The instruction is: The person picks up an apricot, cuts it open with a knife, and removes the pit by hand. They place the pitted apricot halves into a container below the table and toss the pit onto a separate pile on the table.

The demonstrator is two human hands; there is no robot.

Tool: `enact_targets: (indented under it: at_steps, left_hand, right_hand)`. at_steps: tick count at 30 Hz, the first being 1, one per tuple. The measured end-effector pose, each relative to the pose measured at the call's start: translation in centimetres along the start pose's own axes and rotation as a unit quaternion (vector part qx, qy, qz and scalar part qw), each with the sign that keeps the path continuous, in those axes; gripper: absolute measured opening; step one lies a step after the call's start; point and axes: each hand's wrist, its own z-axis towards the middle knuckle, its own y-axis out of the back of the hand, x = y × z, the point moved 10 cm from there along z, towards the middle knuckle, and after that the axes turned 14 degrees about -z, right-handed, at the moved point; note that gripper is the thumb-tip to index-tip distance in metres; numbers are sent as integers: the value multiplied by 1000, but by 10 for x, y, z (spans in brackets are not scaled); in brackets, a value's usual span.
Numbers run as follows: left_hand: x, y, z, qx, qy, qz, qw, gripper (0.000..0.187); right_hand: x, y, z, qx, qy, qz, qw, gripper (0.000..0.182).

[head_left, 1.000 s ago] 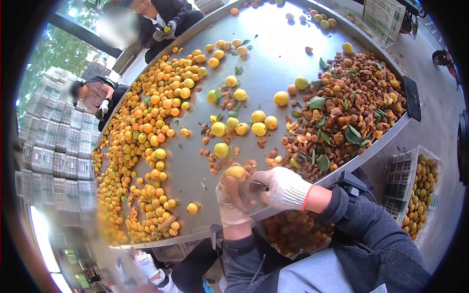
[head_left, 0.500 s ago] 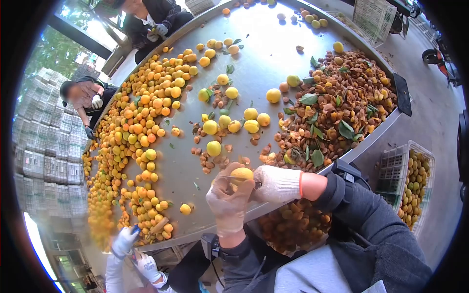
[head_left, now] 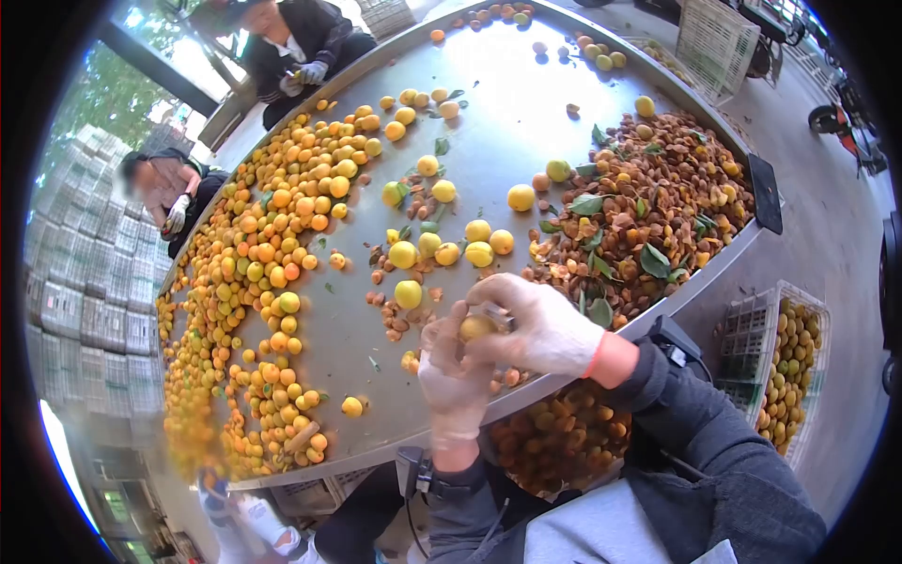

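Note:
My left hand, in a pale glove, is closed around an apricot above the near edge of the metal table. Against the same fruit, my gloved right hand grips a small knife; only a bit of shiny metal shows between its fingers. Just beyond my hands lie loose yellow apricots with several pits and scraps. To the right of them rises a heap of brown pits and fruit remains mixed with green leaves.
A large spread of apricots covers the table's left side. Crates of fruit stand at right, and more fruit sits below the near edge. Two people work across the table; another person's gloved hand shows at lower left.
My right hand has turned over the apricot, fingers now curled around its top, and the blade seen earlier across the fruit is mostly hidden. The lower-left person's hands have moved down.

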Motion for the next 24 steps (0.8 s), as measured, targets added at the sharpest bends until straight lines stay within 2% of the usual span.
enact_targets:
  at_steps: [4,5,6,10,12,13,14,15,16,18,19,20,21,23,24]
  left_hand:
    - [-9,-4,-3,-34,-3,-56,998,37]
    - [6,-3,-6,-60,68,-185,978,34]
    - [22,-5,-11,-87,137,-310,937,32]
    - [34,-9,-13,-89,178,-356,913,28]
    - [33,4,-11,-114,179,-218,953,26]
    - [42,10,-11,-113,180,-218,952,26]
    - [72,5,-20,-104,260,-351,893,30]
    - [88,-6,-29,-96,329,-475,810,35]
    - [85,-7,-28,-99,328,-474,811,35]
    - [67,-18,-23,-107,292,-601,736,36]
    - [67,-19,-23,-106,293,-603,735,36]
    - [64,-22,-23,-102,286,-634,711,39]
    - [62,-25,-22,-97,278,-664,688,43]
    - [72,-36,-28,-98,306,-652,686,45]
    - [77,-42,-34,-99,334,-639,686,47]
  right_hand:
    - [-18,-18,3,64,-42,36,996,39]
    - [-19,-20,3,56,-30,86,994,36]
    - [-18,-20,3,48,-18,135,989,33]
    - [-23,-23,-3,88,-93,202,971,28]
    - [-20,-28,-7,127,-109,262,951,23]
    - [-16,-23,-10,126,-109,262,951,23]
    - [-9,-23,-17,166,-121,272,940,22]
    - [-5,-26,-22,208,-130,280,928,21]
    - [-22,-33,-12,148,-85,325,930,20]
    - [-41,-10,-2,37,-153,354,922,19]
    - [-49,1,1,-36,-173,378,909,17]
    - [-54,8,2,-88,-183,452,869,17]
    - [-49,9,3,-90,-182,450,870,17]
    - [-42,25,-3,-185,-158,527,814,19]
    - [-39,28,-5,-205,-144,531,809,17]
